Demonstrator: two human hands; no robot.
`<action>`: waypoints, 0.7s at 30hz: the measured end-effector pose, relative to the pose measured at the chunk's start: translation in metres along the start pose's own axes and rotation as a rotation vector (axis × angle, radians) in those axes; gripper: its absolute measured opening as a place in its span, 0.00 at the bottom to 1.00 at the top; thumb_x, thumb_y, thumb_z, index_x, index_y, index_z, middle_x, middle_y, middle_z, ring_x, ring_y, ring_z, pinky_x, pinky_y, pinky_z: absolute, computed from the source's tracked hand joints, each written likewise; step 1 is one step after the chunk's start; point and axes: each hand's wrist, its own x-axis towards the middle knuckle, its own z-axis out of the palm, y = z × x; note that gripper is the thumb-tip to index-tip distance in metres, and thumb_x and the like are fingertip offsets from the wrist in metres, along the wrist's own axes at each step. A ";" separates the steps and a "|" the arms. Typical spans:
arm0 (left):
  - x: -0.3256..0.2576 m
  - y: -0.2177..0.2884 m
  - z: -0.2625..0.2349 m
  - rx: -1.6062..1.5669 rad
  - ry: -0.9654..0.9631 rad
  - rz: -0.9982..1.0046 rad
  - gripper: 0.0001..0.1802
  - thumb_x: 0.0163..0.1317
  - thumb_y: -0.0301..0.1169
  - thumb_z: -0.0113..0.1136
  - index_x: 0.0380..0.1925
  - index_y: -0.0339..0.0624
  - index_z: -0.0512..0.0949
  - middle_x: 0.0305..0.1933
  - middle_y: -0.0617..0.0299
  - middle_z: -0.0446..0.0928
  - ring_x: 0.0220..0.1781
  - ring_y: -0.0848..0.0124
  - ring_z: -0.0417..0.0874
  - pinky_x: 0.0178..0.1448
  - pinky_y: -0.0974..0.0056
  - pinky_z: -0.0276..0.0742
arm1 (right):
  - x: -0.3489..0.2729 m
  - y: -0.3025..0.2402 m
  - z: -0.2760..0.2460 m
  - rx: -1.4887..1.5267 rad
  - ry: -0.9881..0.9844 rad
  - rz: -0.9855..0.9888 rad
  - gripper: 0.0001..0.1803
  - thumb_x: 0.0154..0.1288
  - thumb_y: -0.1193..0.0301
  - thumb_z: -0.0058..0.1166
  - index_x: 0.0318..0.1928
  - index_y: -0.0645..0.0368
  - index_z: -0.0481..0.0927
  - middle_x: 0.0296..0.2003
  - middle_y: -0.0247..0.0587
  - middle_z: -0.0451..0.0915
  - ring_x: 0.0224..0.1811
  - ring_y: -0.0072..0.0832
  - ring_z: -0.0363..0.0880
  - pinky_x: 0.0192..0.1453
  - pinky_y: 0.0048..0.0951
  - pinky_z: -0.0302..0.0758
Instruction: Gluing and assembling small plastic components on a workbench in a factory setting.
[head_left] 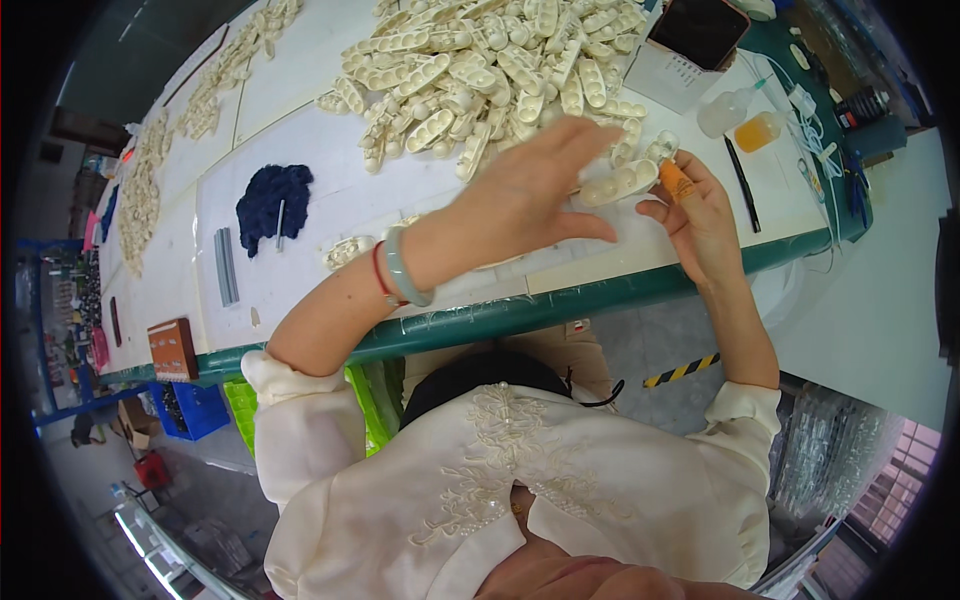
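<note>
left hand point(530, 195): reaching out flat over the table point(330, 150), palm down, fingers spread and slightly blurred; it is hovering just near the big heap and gripping nothing that i can see

right hand point(700, 215): pinching one cream pod-shaped moulded piece point(620, 183) between thumb and fingers, at the right of the bench near its front edge; an orange finger cot point(678, 182) is covering the fingertip pressing on the piece

piece in hand: lying roughly level, its bumps facing up, just to the right of the left hand's fingertips; touching the right hand only, as far as i can tell

heap point(490, 70): many like pieces lying piled at the far middle of the table, more strung along the far left

other things: a dark blue cloth point(272, 203) lying left of the arms; two small squeeze bottles point(740, 118), one clear and one amber, standing far right beside a box

step in hand: judging from the pose, one piece is being held for checking or trimming while the free hand is going for the next

next move: likely calling for the left hand closing on a single piece from the heap's near rim without dragging neighbours along
</note>
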 end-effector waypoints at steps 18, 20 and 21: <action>-0.024 -0.063 -0.097 0.620 0.284 -0.142 0.19 0.51 0.39 0.67 0.38 0.37 0.78 0.34 0.56 0.77 0.29 0.67 0.76 0.35 0.64 0.72 | 0.013 -0.017 0.049 -1.175 -0.587 -0.274 0.11 0.50 0.81 0.55 0.38 0.63 0.78 0.32 0.42 0.74 0.35 0.34 0.76 0.38 0.29 0.72; -0.033 -0.053 -0.101 0.674 0.315 -0.134 0.20 0.49 0.38 0.68 0.39 0.39 0.77 0.40 0.53 0.76 0.36 0.59 0.77 0.40 0.61 0.73 | 0.015 -0.016 0.052 -1.165 -0.472 -0.171 0.10 0.49 0.82 0.55 0.36 0.63 0.78 0.31 0.41 0.74 0.34 0.34 0.76 0.38 0.29 0.72; -0.039 -0.044 -0.100 0.626 0.272 -0.105 0.19 0.50 0.37 0.68 0.41 0.41 0.77 0.41 0.54 0.77 0.39 0.60 0.78 0.42 0.62 0.74 | 0.017 -0.013 0.048 -1.169 -0.431 -0.200 0.09 0.50 0.82 0.55 0.35 0.63 0.78 0.30 0.41 0.75 0.33 0.32 0.76 0.38 0.29 0.72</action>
